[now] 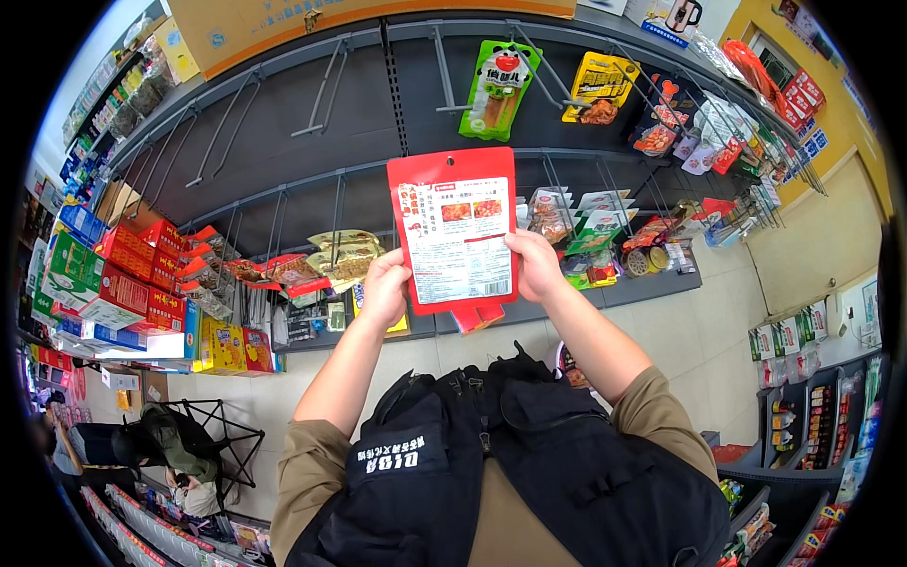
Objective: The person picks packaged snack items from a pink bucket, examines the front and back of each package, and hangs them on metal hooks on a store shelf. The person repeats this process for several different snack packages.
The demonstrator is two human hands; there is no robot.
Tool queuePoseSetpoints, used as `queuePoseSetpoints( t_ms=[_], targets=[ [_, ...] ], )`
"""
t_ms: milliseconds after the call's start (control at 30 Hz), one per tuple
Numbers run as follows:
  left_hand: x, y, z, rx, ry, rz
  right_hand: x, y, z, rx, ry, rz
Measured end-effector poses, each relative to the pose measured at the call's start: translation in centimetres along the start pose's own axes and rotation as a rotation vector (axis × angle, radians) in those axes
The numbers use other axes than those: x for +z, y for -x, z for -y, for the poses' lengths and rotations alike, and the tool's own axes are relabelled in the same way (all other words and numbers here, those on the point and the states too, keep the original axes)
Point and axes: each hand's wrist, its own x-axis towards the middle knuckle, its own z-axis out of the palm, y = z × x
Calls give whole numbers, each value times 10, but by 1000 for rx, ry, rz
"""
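Observation:
A red, flat food pouch (455, 230) with a round hang hole at its top is held upright between my two hands. My left hand (387, 287) grips its left edge, and my right hand (536, 264) grips the right edge, the thumb lying over the white printed panel. Behind the pouch stands a dark display rack with metal hooks. A green snack pouch (499, 88) and a yellow snack pouch (600, 88) hang from its upper row. Beige nut packets (346, 254) hang lower down, just beyond my left hand. The red pouch hides part of the rack.
Stacked red cartons (127, 251) and yellow boxes (221, 346) stand at the left. A large cardboard box (354, 18) lies on the rack top. A black folding frame (244, 443) and people are at the lower left. More stocked shelves (793, 475) stand at the lower right.

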Motion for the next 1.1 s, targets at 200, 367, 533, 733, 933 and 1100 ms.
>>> queuePoseSetpoints(
  t_ms=[200, 367, 533, 733, 933, 1100],
  targets=[
    [1, 0, -3, -5, -2, 5, -1, -2, 0, 0, 5, 6],
    [0, 0, -4, -7, -9, 21, 0, -3, 0, -2, 2, -14],
    [-1, 1, -4, -8, -7, 47, 1, -6, 1, -7, -13, -41],
    [-1, 0, -5, -23, -6, 56, -1, -7, 0, 0, -20, -36],
    [-9, -3, -1, -42, -11, 59, -2, -7, -2, 18, -20, -61],
    [-3, -2, -5, -32, 14, 67, -5, -9, -5, 30, -10, -90]
  ],
)
